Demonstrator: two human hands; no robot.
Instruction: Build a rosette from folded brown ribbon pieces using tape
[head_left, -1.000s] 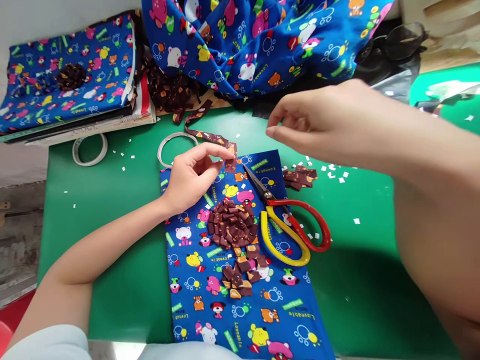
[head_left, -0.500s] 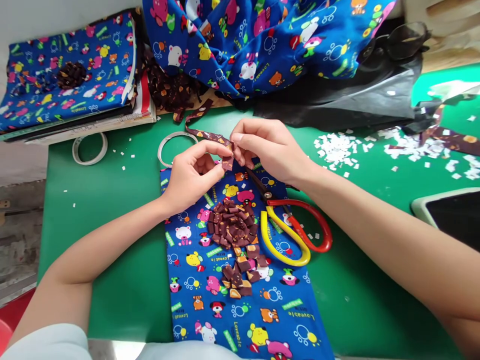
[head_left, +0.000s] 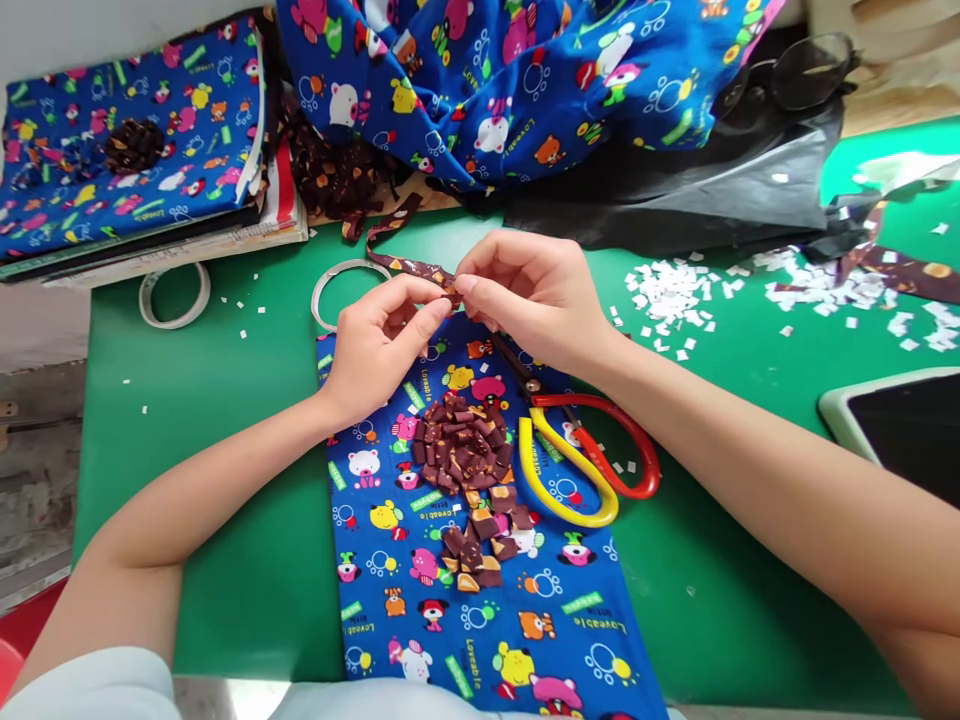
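Observation:
A long brown patterned fabric strip (head_left: 421,268) runs from the back of the table into my fingers. My left hand (head_left: 375,345) pinches its near end between thumb and forefinger. My right hand (head_left: 529,295) pinches the strip right beside it, the fingertips of both hands almost touching. Below them lies a blue cartoon-print cloth (head_left: 405,640) bearing a round heap of small folded brown fabric pieces (head_left: 463,445) and a looser group of pieces (head_left: 472,555). Scissors (head_left: 574,485) with one yellow and one red handle rest under my right wrist, their blades partly hidden.
Two tape rolls (head_left: 174,322) lie on the green table (head_left: 210,480) at left. White paper bits (head_left: 671,300) and a phone-like device (head_left: 900,420) are at right. Behind stand bunched blue fabric (head_left: 495,90), a black sheet (head_left: 675,200), glasses (head_left: 814,75) and a cloth-covered stack (head_left: 210,190).
My left hand has shifted slightly up and turned, bringing the strip's end against my right fingertips. The small flap that showed below my left fingers is now hidden. The view has moved slightly.

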